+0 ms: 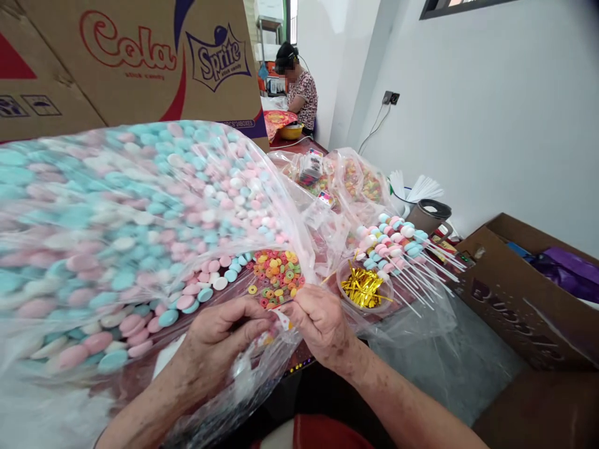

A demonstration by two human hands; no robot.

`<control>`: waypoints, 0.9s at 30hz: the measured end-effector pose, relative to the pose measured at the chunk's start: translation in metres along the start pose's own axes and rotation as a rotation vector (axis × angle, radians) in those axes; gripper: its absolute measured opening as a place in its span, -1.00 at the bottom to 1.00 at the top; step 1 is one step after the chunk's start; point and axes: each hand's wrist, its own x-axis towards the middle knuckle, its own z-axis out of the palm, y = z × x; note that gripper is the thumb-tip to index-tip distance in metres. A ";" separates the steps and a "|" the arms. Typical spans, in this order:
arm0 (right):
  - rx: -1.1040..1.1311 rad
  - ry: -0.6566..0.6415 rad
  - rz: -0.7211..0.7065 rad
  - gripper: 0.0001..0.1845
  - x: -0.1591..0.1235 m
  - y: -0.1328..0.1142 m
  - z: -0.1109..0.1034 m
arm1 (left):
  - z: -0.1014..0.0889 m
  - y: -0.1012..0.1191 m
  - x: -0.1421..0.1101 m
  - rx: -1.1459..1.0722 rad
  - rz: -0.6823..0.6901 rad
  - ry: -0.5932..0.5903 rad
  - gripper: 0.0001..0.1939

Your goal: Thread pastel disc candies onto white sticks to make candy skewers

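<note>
My left hand (229, 333) is closed, thumb and fingers pinched on a small clear plastic wrapper (282, 319) with a white and coloured print. Close beside it, my right hand (322, 324) is curled into a pinch at the wrapper's end; its fingertips hide what they grip. A thin gold strip shows just above that hand. Behind my hands lies a pile of small colourful ring candies (277, 274). To the left spreads a big clear bag of pink, blue and white marshmallow-like candies (140, 218), some spilling toward my left wrist.
On the right, a round tub (344, 293) holds gold twist ties (362, 288), beside stacked candy skewers (393, 246) on white sticks. A bag of ring candies (360, 178) and a mug (428, 212) stand behind. Cardboard boxes (510, 305) flank the table. A person (304, 93) sits farther back.
</note>
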 end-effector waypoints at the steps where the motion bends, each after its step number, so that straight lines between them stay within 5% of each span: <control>1: 0.043 -0.037 0.058 -0.59 0.000 -0.001 -0.002 | 0.000 -0.001 -0.001 0.013 -0.009 -0.009 -0.75; 5: 0.232 -0.182 0.335 -0.86 -0.003 -0.005 -0.006 | 0.001 -0.007 -0.003 0.030 -0.022 -0.069 -0.69; 9: 0.260 -0.153 0.416 -0.77 -0.005 -0.010 -0.005 | 0.005 -0.009 -0.003 -0.011 -0.040 -0.051 -0.69; 14: -0.258 0.039 0.145 -0.73 -0.005 0.010 -0.047 | 0.006 -0.010 -0.003 -0.051 -0.097 -0.017 -0.70; 16: -0.624 0.142 0.132 -0.78 -0.010 0.031 -0.081 | 0.004 -0.013 -0.004 -0.060 -0.125 0.015 -0.70; 18: -1.011 0.066 0.183 -0.75 -0.019 0.053 -0.112 | 0.003 -0.016 -0.005 -0.079 -0.148 0.026 -0.70; 21: -1.168 -0.005 0.246 -0.73 -0.034 0.079 -0.137 | 0.004 -0.016 -0.005 -0.114 -0.171 0.017 -0.68; 27: -1.257 -0.047 0.346 -0.72 -0.040 0.088 -0.134 | 0.009 -0.010 -0.001 -0.152 -0.201 -0.018 -0.62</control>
